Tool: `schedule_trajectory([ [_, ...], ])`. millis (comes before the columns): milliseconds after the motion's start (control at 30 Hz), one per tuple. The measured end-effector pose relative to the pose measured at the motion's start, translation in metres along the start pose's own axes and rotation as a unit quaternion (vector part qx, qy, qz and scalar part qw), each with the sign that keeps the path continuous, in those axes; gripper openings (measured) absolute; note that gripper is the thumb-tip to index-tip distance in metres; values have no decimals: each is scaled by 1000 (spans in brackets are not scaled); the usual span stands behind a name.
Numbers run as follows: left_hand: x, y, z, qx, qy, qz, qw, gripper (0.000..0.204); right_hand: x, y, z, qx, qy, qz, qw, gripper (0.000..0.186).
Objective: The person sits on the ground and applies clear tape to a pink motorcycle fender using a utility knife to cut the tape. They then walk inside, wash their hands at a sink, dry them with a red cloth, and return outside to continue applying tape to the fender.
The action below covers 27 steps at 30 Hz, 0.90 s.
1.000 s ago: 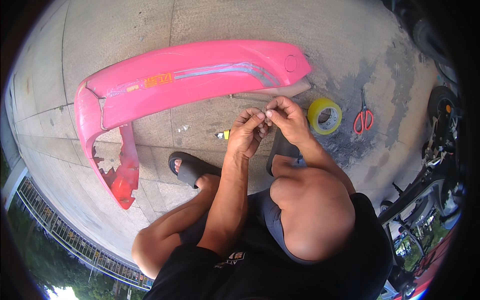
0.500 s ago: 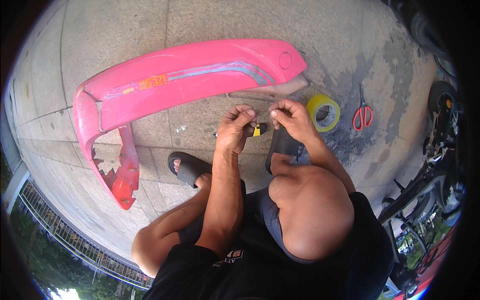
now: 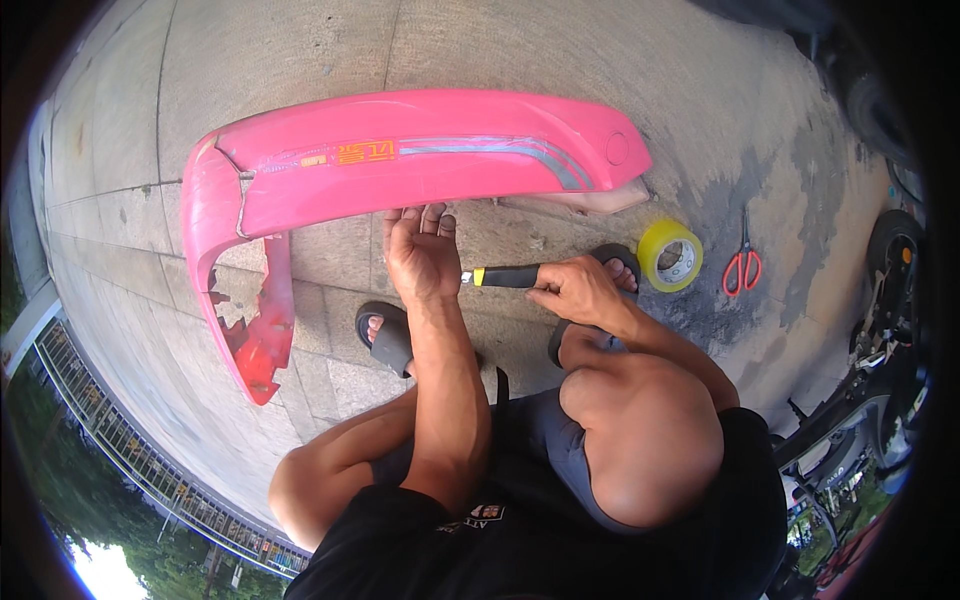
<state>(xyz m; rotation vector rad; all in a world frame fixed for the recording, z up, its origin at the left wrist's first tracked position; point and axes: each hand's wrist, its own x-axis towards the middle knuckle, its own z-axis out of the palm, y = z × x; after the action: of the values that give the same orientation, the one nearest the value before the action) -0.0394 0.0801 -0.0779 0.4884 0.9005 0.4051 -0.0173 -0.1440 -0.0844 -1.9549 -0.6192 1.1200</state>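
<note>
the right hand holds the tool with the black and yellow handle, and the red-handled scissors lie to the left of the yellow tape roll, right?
Not quite: the head view shows the red-handled scissors to the right of the yellow tape roll. The right hand does hold the tool.

The left grip [image 3: 424,255] points forward, fingers [image 3: 434,219] bent; the right grip [image 3: 582,292] is curled, forearm [image 3: 682,348] slanting inward.

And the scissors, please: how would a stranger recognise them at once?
Start at the long pink panel and go down from its right end to the yellow tape roll. The scissors lie just right of it, not touching, set apart by two red loop handles.
</note>
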Motion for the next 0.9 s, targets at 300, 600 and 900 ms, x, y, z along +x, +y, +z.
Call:
schedule_trajectory([
  [300, 1, 15, -1, -49, -37, 17, 998, 30, 22, -15, 5, 6, -42, -72, 997, 12],
  [600, -5, 8, -4, 133, 8, -35, 990, 19, 45, -33, 4, 86, 65, -123, 987, 16],
  [900, -29, 0, -14, 148, -176, -217, 949, 30, 46, -51, -7, 138, 229, -166, 949, 24],
])
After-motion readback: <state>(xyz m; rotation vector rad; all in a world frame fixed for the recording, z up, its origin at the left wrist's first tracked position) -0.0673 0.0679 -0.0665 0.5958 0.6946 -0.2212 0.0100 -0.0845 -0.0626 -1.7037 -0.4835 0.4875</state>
